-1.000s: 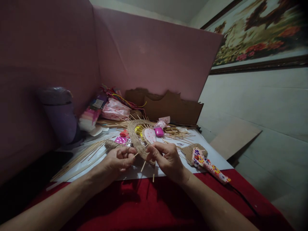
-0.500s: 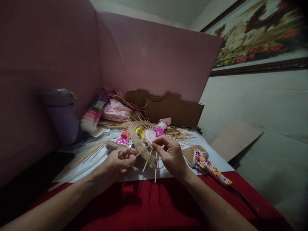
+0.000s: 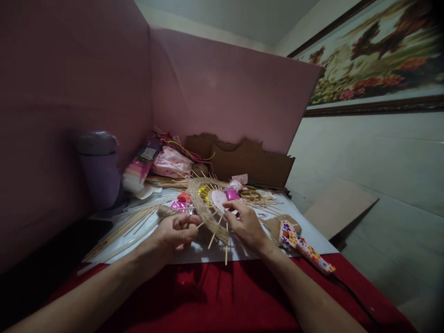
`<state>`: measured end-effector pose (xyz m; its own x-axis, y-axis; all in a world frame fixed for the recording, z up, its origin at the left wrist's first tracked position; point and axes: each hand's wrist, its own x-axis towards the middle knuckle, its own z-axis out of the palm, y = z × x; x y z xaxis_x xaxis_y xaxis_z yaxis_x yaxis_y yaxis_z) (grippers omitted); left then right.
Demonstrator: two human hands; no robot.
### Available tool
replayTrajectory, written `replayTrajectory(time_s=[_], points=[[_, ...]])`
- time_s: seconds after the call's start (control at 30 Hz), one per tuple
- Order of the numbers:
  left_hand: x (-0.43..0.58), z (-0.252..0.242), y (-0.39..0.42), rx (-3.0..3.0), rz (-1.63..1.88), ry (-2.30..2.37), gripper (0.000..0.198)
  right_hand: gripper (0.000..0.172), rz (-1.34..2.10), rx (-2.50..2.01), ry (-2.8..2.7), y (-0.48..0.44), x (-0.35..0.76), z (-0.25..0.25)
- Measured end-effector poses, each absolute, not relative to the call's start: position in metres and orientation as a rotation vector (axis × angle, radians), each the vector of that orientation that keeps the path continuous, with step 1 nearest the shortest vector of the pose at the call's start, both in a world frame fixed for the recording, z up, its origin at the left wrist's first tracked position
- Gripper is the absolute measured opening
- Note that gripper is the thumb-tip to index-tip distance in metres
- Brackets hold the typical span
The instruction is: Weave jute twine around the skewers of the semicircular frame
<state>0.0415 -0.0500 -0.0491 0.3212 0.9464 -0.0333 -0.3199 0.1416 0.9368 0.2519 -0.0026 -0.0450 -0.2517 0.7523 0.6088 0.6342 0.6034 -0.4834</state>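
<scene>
Between my hands a twine-wrapped ring is held tilted above the table, with thin wooden sticks running outward through it like spokes. At its centre sits a round pink-dotted fabric disc. My left hand pinches one stick at the ring's near left side. My right hand is closed at the near right edge of the centre disc; its thumb and fingertips touch there, and the exact hold is partly hidden. Several stick ends poke out toward me below the ring.
A flower-patterned glue gun with a black cord lies right, by a cardboard scrap. Loose sticks lie left. A purple tumbler, pink dotted cloth and torn cardboard stand behind.
The view has shifted slightly, so everything sits a little lower and further right. Both hands keep nearly the same hold on the ring, with the right fingers slightly moved at the disc's edge.
</scene>
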Motion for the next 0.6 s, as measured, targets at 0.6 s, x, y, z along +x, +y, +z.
replayTrajectory(time_s=[0.6], points=[[0.039, -0.044, -0.054, 1.056, 1.023, 0.622, 0.038, 0.019, 1.792, -0.871, -0.821, 0.002, 0.249, -0.041]])
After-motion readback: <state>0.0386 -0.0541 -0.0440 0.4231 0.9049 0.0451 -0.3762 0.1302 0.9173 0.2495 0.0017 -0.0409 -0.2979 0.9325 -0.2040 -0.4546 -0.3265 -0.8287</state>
